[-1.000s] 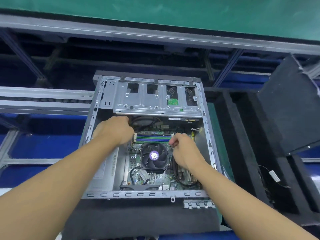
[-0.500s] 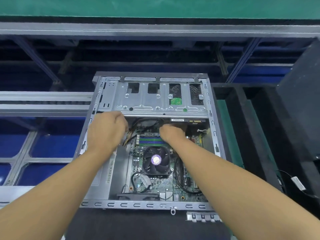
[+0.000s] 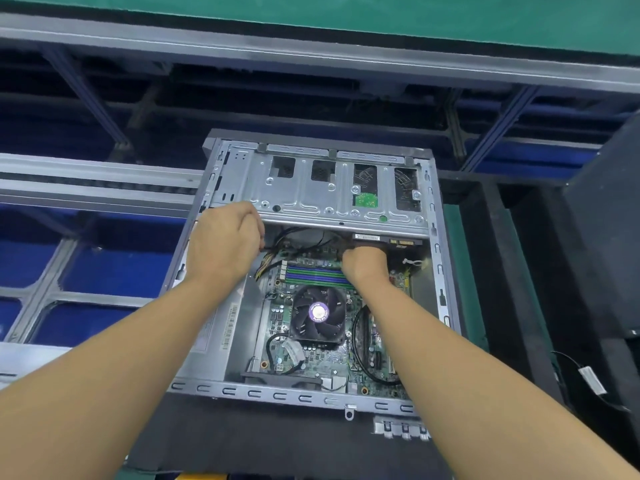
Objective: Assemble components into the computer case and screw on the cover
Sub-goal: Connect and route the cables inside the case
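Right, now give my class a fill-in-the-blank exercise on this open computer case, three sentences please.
1. The sticker on the hub of the cooler fan is ____.
2. The small circuit board seen through the drive cage is ____.
3. Compared with the right hand, the left hand is ____ from that board.
Missing words: purple; green; farther.

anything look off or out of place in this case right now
Nothing looks damaged. A loose wire bundle splays out beside the left hand, and a stray cable lies outside the case, on the black foam to its right.
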`<state>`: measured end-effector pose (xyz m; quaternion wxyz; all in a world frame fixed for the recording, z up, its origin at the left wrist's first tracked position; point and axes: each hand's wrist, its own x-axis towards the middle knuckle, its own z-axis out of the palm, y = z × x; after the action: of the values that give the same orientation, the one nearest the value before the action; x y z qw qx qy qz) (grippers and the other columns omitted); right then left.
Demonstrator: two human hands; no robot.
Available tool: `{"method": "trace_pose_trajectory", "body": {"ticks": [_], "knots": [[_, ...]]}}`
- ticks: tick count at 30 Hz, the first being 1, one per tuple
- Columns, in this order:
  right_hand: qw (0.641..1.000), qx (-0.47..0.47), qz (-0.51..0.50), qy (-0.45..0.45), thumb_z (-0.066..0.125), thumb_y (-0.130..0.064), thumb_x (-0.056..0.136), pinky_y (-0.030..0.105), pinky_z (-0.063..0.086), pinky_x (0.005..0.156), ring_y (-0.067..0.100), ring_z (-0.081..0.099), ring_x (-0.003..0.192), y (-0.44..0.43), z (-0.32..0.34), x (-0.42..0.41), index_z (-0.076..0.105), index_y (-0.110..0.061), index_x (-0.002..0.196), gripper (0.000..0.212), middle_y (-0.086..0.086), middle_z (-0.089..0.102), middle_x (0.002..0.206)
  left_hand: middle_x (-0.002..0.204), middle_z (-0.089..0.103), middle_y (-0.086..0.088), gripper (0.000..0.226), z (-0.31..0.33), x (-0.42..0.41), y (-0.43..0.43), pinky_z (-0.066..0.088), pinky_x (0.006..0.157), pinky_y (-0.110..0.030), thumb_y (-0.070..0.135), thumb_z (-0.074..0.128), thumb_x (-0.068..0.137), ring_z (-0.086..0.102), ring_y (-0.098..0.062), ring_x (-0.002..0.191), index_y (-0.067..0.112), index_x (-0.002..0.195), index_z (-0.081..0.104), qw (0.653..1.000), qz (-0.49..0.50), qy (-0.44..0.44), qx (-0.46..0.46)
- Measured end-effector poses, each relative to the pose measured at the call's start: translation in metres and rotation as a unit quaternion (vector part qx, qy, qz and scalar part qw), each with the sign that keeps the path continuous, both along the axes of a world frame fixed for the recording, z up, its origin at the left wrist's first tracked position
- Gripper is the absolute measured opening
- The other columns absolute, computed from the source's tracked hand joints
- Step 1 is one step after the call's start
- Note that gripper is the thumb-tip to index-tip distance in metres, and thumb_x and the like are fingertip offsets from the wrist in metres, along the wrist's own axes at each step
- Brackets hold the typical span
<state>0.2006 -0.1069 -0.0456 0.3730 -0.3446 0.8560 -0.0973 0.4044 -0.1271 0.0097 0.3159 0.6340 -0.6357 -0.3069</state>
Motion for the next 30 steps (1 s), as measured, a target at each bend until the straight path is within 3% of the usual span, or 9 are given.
{"method": "trace_pose_trajectory", "body": {"ticks": [4, 8, 12, 14, 17, 20, 23, 27, 30], "knots": [[0.997, -0.070, 0.040, -0.005, 0.036, 0.000, 0.104, 0.030, 0.041, 0.066, 0.031, 0.068, 0.109, 0.016, 0.003, 0.008, 0.060, 0.003, 0.128, 0.034, 0.015, 0.069, 0.121, 0.056, 0.065, 0.003, 0.029, 0.000, 0.001, 0.000, 0.057, 0.064, -0.045, 0.021, 0.035, 0.073, 0.067, -0.026, 0.062, 0.027, 0.066, 0.063, 0.999, -0.006, -0.047, 0.006], [0.992, -0.099, -0.040, -0.070, 0.038, -0.017, 0.110, 0.031, 0.042, 0.070, 0.037, 0.065, 0.094, 0.019, -0.001, 0.006, 0.064, 0.012, 0.113, 0.039, 0.025, 0.067, 0.105, 0.063, 0.066, -0.003, 0.032, 0.003, -0.002, 0.001, 0.054, 0.065, -0.043, 0.024, 0.033, 0.077, 0.064, -0.029, 0.064, 0.018, 0.068, 0.063, 0.988, -0.048, -0.149, -0.017], [0.992, -0.091, -0.012, -0.082, 0.045, -0.022, 0.108, 0.031, 0.038, 0.072, 0.028, 0.053, 0.084, 0.018, -0.004, 0.006, 0.060, 0.003, 0.090, 0.035, 0.016, 0.056, 0.088, 0.075, 0.068, -0.002, 0.032, 0.001, -0.009, 0.004, 0.053, 0.068, -0.036, 0.022, 0.040, 0.087, 0.063, -0.029, 0.069, 0.025, 0.082, 0.071, 0.929, -0.131, -0.345, -0.031], [0.990, -0.087, -0.013, -0.108, 0.048, -0.025, 0.107, 0.033, 0.034, 0.080, 0.027, 0.047, 0.092, 0.016, -0.007, 0.006, 0.053, -0.007, 0.075, 0.037, 0.014, 0.053, 0.087, 0.092, 0.071, 0.000, 0.032, -0.004, -0.010, -0.002, 0.051, 0.071, -0.034, 0.023, 0.039, 0.088, 0.064, -0.027, 0.078, 0.028, 0.093, 0.070, 0.915, -0.155, -0.371, 0.023], [0.983, -0.096, -0.004, -0.158, 0.049, -0.031, 0.105, 0.036, 0.034, 0.100, 0.030, 0.047, 0.116, 0.018, -0.003, 0.013, 0.065, -0.014, 0.104, 0.023, 0.018, 0.057, 0.117, 0.119, 0.064, -0.011, 0.025, -0.013, -0.012, -0.021, 0.049, 0.084, -0.036, 0.020, 0.041, 0.092, 0.059, -0.029, 0.096, 0.015, 0.110, 0.057, 0.875, -0.248, -0.374, 0.180], [0.980, -0.110, 0.044, -0.161, 0.046, -0.033, 0.107, 0.034, 0.029, 0.115, 0.032, 0.040, 0.142, 0.020, 0.002, 0.014, 0.048, -0.004, 0.149, 0.051, 0.015, 0.036, 0.161, 0.099, 0.060, -0.016, 0.010, -0.015, -0.020, -0.036, 0.041, 0.064, -0.031, 0.011, 0.044, 0.094, 0.053, -0.022, 0.076, 0.007, 0.088, 0.051, 0.828, -0.312, -0.380, 0.269], [0.978, -0.115, 0.095, -0.149, 0.042, -0.028, 0.109, 0.026, 0.032, 0.094, 0.025, 0.050, 0.127, 0.022, 0.006, 0.013, 0.039, -0.004, 0.154, 0.051, 0.015, 0.042, 0.158, 0.091, 0.051, -0.010, 0.019, -0.018, -0.030, -0.047, 0.035, 0.066, -0.030, 0.009, 0.038, 0.099, 0.048, -0.021, 0.074, 0.005, 0.087, 0.052, 0.818, -0.311, -0.401, 0.270], [0.986, -0.087, 0.103, -0.103, 0.041, -0.019, 0.108, 0.039, 0.043, 0.103, 0.036, 0.055, 0.119, 0.026, 0.008, 0.009, 0.054, -0.006, 0.139, 0.036, 0.021, 0.059, 0.137, 0.100, 0.053, -0.011, 0.029, -0.030, -0.036, -0.050, 0.033, 0.071, -0.027, 0.012, 0.036, 0.103, 0.052, -0.026, 0.083, -0.004, 0.107, 0.060, 0.816, -0.297, -0.397, 0.298], [0.990, -0.069, 0.122, -0.008, 0.038, -0.017, 0.109, 0.044, 0.039, 0.107, 0.044, 0.051, 0.125, 0.029, 0.010, 0.004, 0.058, 0.000, 0.134, 0.036, 0.024, 0.061, 0.133, 0.098, 0.056, -0.010, 0.026, -0.035, -0.030, -0.052, 0.035, 0.071, -0.028, 0.021, 0.038, 0.103, 0.048, -0.022, 0.077, 0.005, 0.096, 0.057, 0.837, -0.265, -0.390, 0.279]]}}
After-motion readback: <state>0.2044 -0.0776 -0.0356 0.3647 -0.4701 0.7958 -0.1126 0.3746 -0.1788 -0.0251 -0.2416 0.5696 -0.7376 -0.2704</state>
